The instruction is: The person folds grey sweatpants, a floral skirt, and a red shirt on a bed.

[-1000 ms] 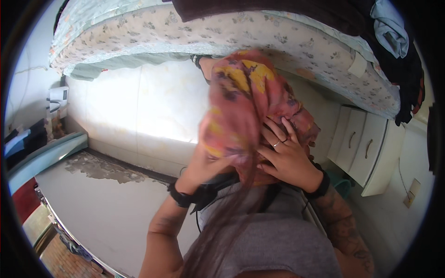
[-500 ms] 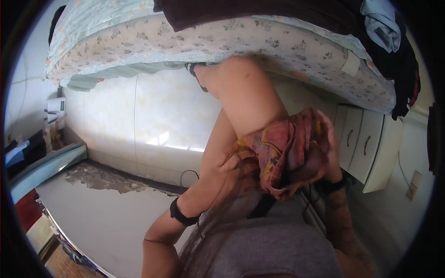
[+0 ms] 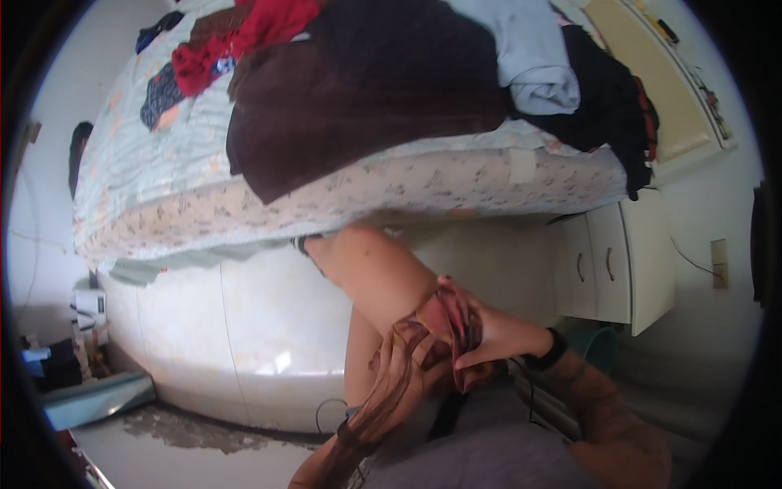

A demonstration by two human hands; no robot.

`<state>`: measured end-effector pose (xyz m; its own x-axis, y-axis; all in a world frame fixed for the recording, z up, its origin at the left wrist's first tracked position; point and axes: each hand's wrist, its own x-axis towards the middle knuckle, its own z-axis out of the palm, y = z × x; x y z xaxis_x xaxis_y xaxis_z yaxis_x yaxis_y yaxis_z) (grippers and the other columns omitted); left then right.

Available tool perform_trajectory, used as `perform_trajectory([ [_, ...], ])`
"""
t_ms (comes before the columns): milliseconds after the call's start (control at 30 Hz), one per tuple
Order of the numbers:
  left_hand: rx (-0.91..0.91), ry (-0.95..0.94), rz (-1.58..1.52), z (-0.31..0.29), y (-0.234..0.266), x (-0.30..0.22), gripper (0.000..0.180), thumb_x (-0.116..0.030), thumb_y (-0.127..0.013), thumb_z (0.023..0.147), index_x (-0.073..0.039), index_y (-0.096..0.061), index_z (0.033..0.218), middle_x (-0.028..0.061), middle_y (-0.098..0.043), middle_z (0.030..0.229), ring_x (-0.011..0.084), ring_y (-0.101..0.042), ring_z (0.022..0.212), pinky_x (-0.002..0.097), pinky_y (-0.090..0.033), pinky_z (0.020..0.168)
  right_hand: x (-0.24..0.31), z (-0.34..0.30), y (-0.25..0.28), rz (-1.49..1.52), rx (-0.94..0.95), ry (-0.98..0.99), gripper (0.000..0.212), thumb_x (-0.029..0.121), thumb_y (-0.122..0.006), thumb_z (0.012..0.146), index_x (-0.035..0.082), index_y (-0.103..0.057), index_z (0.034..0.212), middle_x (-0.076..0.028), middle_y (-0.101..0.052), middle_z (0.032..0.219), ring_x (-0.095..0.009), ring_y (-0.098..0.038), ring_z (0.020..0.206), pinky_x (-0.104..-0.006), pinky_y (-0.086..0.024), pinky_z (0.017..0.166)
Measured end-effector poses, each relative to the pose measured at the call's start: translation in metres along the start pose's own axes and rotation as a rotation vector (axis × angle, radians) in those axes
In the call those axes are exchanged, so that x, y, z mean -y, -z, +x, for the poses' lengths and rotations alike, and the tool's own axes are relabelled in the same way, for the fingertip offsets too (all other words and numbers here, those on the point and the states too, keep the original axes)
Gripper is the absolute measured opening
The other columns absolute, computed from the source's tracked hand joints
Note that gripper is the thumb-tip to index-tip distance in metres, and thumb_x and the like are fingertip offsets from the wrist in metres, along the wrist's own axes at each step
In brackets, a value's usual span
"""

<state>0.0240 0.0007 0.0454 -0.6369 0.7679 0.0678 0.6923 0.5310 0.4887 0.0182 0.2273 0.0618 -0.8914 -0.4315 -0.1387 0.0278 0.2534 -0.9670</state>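
A reddish patterned cloth [image 3: 446, 316] with yellow parts lies bunched over my lap, against my bare thigh [image 3: 387, 273]. My left hand [image 3: 401, 359] closes on its near-left side, fingers curled into the folds and partly covered by hanging strands of hair. From the right, my right hand [image 3: 501, 332] grips the other side, with the thumb on the near face and the fingers behind. Whether the cloth is a garment, I cannot tell from its folds. Each wrist carries a dark band.
Ahead stands a bed with a floral mattress [image 3: 326, 191], a dark brown cloth [image 3: 358, 106], red clothing [image 3: 273, 24] and a rolled light-blue garment [image 3: 546, 85]. A white drawer cabinet [image 3: 599, 265] stands right, with a green bucket [image 3: 593, 346] nearby. Pale tiled floor [image 3: 187, 334] lies left.
The view has tilted up, bringing the bed top with its clothes into sight. The cloth is gathered into a smaller bunch, and my hands are closer together on it.
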Motion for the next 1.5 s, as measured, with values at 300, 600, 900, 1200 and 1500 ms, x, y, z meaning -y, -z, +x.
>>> perform_trajectory([
  [300,-0.282,0.129,-0.270,0.012,0.018,-0.007,0.046,-0.007,-0.067,0.078,-0.008,-0.050,0.122,0.0194,-0.049,0.122,0.0349,-0.052,0.109,0.0422,-0.045,0.090,0.011,-0.017,0.024,0.281,-0.222,-0.107,0.062,0.007,-0.064,0.082,0.010,-0.038,0.139,-0.005,-0.050,0.132,-0.015,-0.052,0.114,-0.0286,-0.043,0.094],
  [600,-0.315,0.077,-0.649,0.013,0.031,0.032,0.025,0.004,-0.059,0.083,-0.003,-0.056,0.107,0.0120,-0.062,0.094,0.0245,-0.063,0.080,0.0315,-0.050,0.072,0.173,-0.021,0.175,0.318,-1.245,0.772,0.033,0.028,-0.054,0.095,0.009,-0.048,0.121,0.000,-0.057,0.115,-0.011,-0.057,0.098,-0.0272,-0.048,0.079],
  [900,-0.141,0.199,-0.558,-0.017,0.008,0.039,0.022,0.004,-0.060,0.079,-0.003,-0.060,0.100,0.0128,-0.061,0.091,0.0286,-0.062,0.082,0.0354,-0.050,0.071,0.172,0.049,0.324,-1.284,-1.341,0.653,0.058,-0.006,-0.052,0.076,0.012,-0.048,0.131,-0.014,-0.060,0.106,-0.019,-0.059,0.088,-0.0287,-0.048,0.076],
  [1200,-0.115,-0.034,-0.553,0.002,0.001,0.033,0.021,0.002,-0.060,0.080,-0.003,-0.060,0.099,0.0142,-0.061,0.101,0.0294,-0.062,0.087,0.0353,-0.050,0.073,0.034,0.083,0.367,-0.795,-0.667,0.102,0.061,0.014,-0.064,0.079,0.012,-0.040,0.135,-0.017,-0.056,0.120,-0.028,-0.057,0.106,-0.0337,-0.045,0.088],
  [1500,0.000,0.044,-0.613,0.011,-0.010,0.047,0.015,-0.007,-0.060,0.085,-0.005,-0.062,0.099,0.0116,-0.061,0.101,0.0293,-0.059,0.093,0.0368,-0.049,0.080,0.043,0.076,0.383,-0.447,-0.666,0.156,0.040,0.033,-0.052,0.095,0.007,-0.054,0.125,-0.005,-0.057,0.119,-0.013,-0.052,0.107,-0.0242,-0.038,0.095],
])
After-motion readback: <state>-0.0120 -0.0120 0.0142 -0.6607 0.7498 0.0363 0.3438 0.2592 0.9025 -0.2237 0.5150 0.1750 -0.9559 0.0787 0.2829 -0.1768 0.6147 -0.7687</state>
